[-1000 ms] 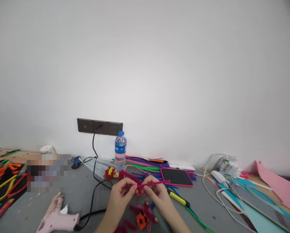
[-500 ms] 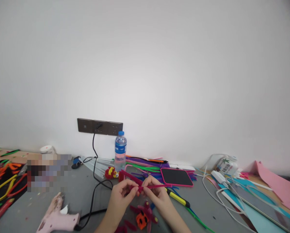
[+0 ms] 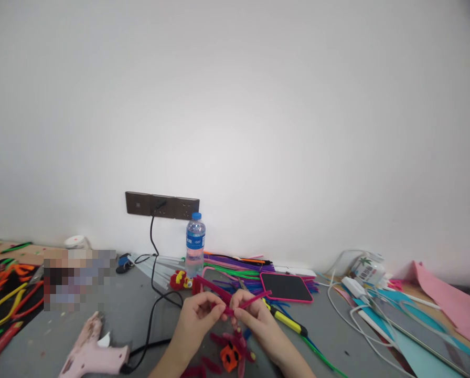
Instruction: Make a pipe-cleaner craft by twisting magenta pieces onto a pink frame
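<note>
My left hand [image 3: 199, 317] and my right hand [image 3: 254, 317] meet above the grey table, each pinching the same magenta pipe cleaner [image 3: 257, 299]. One end of it sticks out past my right fingers, slanting up to the right. Another dark pink pipe cleaner bundle [image 3: 213, 287] lies just behind my fingertips. Below, between my wrists, rests a pink fuzzy figure [image 3: 238, 344] with an orange piece [image 3: 230, 358] marked in black. A yellow-handled cutter [image 3: 290, 321] lies beside my right hand. My fingers hide the middle of the held pipe cleaner.
A pink glue gun [image 3: 97, 354] trails a black cord [image 3: 153, 294] to the wall socket [image 3: 162, 206]. Behind my hands stand a water bottle [image 3: 195, 244], a red-yellow figure [image 3: 179, 281] and a phone [image 3: 286, 287]. Pliers [image 3: 7, 310] lie left; white cables [image 3: 361, 336] and coloured paper [image 3: 451, 299] right.
The pipe cleaner's free right end has swung from nearly level to slanting upward, and looks shorter. My right hand has shifted slightly; both hands keep their pinch.
</note>
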`<move>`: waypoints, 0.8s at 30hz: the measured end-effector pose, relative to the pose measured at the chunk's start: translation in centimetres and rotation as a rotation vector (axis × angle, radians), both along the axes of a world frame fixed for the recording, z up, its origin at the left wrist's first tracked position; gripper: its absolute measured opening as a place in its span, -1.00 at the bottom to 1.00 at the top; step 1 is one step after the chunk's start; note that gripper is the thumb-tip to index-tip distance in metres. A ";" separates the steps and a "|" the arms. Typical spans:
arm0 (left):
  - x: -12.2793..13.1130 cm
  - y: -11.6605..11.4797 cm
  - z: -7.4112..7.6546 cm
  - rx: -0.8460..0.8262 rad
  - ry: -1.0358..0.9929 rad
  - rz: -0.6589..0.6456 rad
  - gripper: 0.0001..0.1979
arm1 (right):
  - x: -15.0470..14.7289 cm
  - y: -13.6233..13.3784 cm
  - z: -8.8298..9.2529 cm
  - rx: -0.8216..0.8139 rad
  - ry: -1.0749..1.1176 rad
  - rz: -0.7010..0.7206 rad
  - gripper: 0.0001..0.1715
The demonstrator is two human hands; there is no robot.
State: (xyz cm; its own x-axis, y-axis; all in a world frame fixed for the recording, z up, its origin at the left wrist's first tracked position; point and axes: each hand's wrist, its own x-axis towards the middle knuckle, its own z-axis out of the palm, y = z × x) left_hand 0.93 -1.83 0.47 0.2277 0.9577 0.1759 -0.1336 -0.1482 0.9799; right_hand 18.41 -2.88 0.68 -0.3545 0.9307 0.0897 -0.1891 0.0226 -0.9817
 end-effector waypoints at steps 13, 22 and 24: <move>0.3 -0.6 0.4 -0.083 -0.084 -0.156 -0.65 | 0.0 -0.1 -1.2 -0.129 0.260 0.238 -0.63; -1.2 1.1 0.2 -0.038 0.066 -0.065 -0.68 | 0.1 0.5 -0.5 -0.101 0.208 0.014 -0.68; -1.8 1.5 0.1 -0.052 0.144 -0.066 -0.69 | 0.1 0.8 -0.6 -0.078 0.219 -0.057 -0.68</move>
State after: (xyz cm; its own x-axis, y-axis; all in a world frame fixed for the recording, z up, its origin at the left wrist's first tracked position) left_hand -0.90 -0.30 0.56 0.3093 0.9469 0.0875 0.0013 -0.0924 0.9957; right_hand 18.50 -2.11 0.08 -0.2810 0.9559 0.0854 -0.3981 -0.0351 -0.9167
